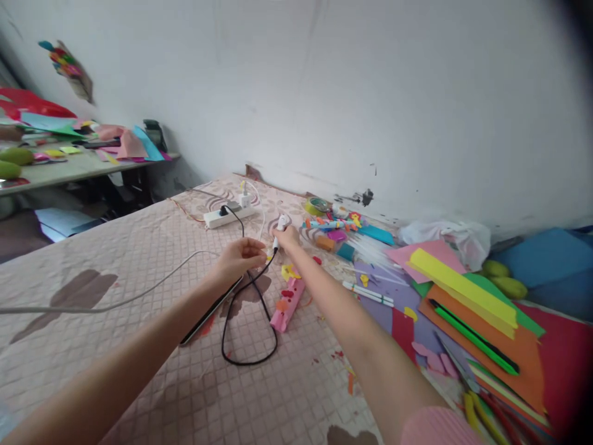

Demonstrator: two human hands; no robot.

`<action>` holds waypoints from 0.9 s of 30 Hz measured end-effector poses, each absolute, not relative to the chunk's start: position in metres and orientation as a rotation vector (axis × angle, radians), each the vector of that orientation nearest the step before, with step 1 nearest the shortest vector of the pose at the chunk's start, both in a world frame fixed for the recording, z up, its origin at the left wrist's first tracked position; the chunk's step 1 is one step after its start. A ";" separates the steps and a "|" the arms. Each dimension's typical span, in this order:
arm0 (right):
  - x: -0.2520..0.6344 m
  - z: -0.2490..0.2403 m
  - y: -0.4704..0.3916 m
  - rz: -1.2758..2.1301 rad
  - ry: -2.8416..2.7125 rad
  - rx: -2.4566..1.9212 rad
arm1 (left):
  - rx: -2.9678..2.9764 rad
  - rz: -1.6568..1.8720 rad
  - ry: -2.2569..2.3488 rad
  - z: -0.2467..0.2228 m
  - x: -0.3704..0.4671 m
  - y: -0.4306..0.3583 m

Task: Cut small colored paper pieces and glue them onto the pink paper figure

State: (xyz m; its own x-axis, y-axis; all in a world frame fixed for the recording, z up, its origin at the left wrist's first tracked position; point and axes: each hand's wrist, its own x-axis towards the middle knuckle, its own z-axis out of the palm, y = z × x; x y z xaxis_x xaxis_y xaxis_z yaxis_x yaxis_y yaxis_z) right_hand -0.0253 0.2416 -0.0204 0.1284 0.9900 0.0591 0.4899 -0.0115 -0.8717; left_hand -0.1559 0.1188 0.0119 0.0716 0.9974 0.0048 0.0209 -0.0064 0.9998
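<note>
My right hand (289,237) is closed around a white glue gun (281,222), from which a black cord (250,363) trails in a loop over the tablecloth. Just to its left, my left hand (241,257) hovers with loosely curled fingers apart and nothing visible in them. Below the hands lies a pink paper strip (288,304) decorated with red and orange pieces, with a yellow piece (290,271) at its top end. A dark, flat, straight-edged object (210,312) is partly hidden under my left forearm.
Behind the hands sits a white power strip (229,216) with plugs in it. Coloured paper (463,287), a green cutter (472,337), scissors (477,408), clear sticks (377,259) and a tape roll (317,206) crowd the right side. A grey cable (115,307) crosses the left.
</note>
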 end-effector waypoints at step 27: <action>0.112 0.020 -0.045 1.472 -1.008 -1.443 | 1.633 0.960 1.009 0.028 -0.119 0.045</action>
State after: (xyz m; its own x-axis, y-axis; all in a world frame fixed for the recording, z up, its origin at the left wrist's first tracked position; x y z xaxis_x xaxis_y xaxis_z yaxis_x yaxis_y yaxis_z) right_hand 0.1120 -0.0448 0.0201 -0.0049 0.9400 -0.3412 -0.0216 -0.3412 -0.9397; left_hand -0.1194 0.0453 0.0280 0.3498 0.9277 0.1306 0.1772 -0.2025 0.9631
